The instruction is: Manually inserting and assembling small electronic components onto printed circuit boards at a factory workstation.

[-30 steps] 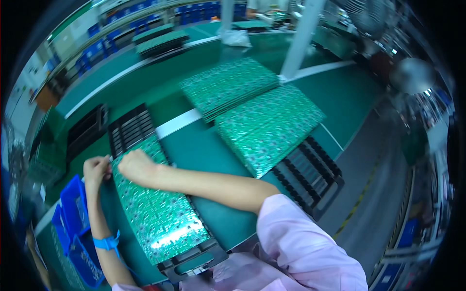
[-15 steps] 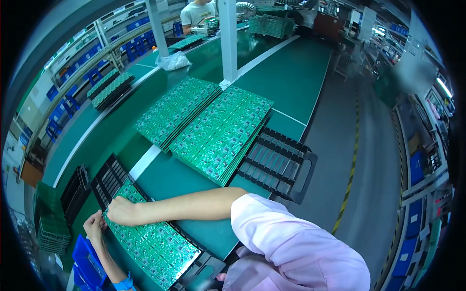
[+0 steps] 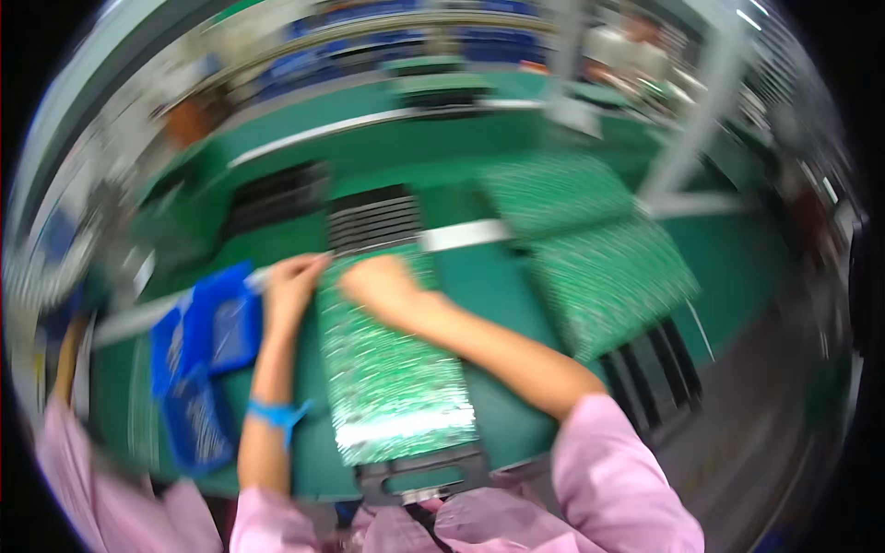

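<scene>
A green circuit board panel (image 3: 392, 378) lies lengthwise in front of me on a black slotted rack (image 3: 424, 475). Over the panel's far part rests my right hand (image 3: 383, 288), curled closed; its fingertips are hidden beneath it. Just off the panel's far left edge, my left hand (image 3: 293, 284) has thumb and fingers pressed together. Whatever either hand may hold is too small or hidden to make out. A blue band (image 3: 275, 413) circles my left wrist. The picture is smeared by motion.
Blue bins (image 3: 221, 323) stand left of my left forearm. Stacked green circuit boards (image 3: 613, 286) lie to the right, with a black rack (image 3: 650, 373) beside them. Another black rack (image 3: 277, 198) sits at the far left. A pink sleeve (image 3: 69, 452) shows at left; another person (image 3: 631, 60) is across the bench.
My view has swung left, so the panel and my hands now appear nearer the middle. Both hands remain about the panel's far left part. The blue bins and a pink-sleeved person show more fully.
</scene>
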The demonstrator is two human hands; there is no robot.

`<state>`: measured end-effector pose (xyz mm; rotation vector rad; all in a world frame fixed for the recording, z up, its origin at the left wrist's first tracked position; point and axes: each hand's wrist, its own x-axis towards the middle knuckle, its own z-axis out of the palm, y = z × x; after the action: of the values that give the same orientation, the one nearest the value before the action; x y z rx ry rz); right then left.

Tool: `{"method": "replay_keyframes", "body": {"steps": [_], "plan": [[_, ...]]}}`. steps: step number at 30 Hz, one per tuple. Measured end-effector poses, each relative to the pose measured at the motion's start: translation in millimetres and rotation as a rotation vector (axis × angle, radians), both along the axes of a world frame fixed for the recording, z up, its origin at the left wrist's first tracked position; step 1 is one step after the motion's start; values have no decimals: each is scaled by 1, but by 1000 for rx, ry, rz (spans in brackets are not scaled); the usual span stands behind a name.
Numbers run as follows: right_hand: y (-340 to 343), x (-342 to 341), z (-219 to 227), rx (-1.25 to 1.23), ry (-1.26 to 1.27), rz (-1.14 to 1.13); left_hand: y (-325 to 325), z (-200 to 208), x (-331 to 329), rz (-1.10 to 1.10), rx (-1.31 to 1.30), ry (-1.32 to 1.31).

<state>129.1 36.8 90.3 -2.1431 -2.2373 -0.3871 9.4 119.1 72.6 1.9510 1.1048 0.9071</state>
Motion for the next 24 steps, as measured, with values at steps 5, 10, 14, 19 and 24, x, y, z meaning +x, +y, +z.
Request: {"method": "replay_keyframes", "body": {"steps": [5,10,14,19,24], "plan": [[-34,-31,-3,180,226,172,-29,-11,-42,-28,42,-268],[-43,-43,-12,337,138,154,-33,-22,-52,-29,144,-342],[-52,-42,-8,317,119,145,-44,-22,-48,-10,188,-350],[-61,-44,-7,311,119,127,-51,-22,-47,14,358,-146],[-59,-44,-16,388,191,130,-57,-19,-53,131,529,-42]]}}
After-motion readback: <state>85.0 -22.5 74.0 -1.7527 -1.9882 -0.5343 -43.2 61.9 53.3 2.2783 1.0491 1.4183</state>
